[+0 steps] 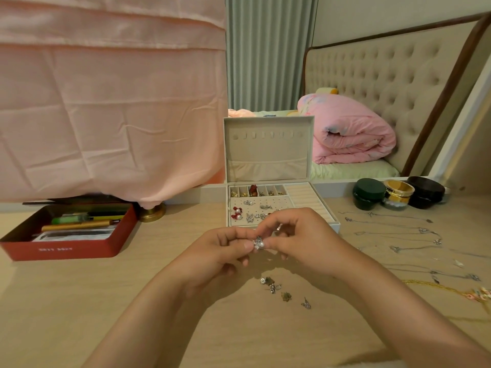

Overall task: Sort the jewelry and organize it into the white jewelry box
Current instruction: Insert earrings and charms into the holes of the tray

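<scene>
A pale wooden bench (79, 301) carries the white jewelry box (268, 155), which stands open at the back with earrings pinned in its tray. Just in front of the box, the left hand (220, 251) and right hand (300, 235) meet above the bench, the fingers of both pinching one small pearl earring (259, 243). A few loose earrings (276, 288) lie beneath them.

The white box (268, 155) sits open, studs (249, 217) pinned inside. A pearl earring (259, 243) is held before it; loose earrings (284, 290) and necklaces (398, 229) lie nearby.
</scene>
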The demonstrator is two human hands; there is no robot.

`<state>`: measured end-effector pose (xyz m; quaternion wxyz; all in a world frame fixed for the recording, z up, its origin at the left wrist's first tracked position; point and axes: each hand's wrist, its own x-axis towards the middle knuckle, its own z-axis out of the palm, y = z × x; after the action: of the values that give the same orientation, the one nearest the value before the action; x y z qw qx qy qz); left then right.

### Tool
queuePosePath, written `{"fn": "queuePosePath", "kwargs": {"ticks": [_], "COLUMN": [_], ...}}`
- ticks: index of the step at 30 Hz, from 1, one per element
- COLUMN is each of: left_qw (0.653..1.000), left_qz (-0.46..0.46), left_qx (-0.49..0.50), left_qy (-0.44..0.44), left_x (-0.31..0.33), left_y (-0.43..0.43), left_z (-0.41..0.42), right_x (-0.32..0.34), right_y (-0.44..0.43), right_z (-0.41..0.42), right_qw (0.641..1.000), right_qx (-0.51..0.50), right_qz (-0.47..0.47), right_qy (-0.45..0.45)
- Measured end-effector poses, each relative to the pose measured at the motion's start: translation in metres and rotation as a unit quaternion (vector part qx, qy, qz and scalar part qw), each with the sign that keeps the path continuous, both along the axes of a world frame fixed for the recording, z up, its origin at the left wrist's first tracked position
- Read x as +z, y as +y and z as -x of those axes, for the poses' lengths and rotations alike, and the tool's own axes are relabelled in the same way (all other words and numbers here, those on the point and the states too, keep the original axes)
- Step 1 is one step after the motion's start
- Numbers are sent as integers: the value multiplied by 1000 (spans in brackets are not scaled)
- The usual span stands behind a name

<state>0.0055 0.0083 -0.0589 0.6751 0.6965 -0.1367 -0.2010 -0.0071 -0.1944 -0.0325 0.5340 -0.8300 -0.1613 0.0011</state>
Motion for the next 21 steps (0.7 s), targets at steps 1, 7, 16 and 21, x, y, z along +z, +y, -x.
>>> {"fn": "queuePosePath", "kwargs": {"ticks": [1,7,16,21], "left_qw": [1000,998,998,998], "left_qz": [5,60,68,51], "left_qx": [-2,-5,17,30], "left_qy": [-1,21,4,-5], "left_x": [1,3,4,6], "left_y": [-1,-1,-6,-7], "left_z": [0,0,2,2], "right_x": [0,1,-1,-3], "right_y": [0,-1,1,0], "right_z": [0,2,-1,-3], "right_qw": [1000,1000,998,997], "right_qx": [-8,-12,-18,-5], "right_qz": [-1,-4,-61,-68], "right_qy": [-4,13,29,27]}}
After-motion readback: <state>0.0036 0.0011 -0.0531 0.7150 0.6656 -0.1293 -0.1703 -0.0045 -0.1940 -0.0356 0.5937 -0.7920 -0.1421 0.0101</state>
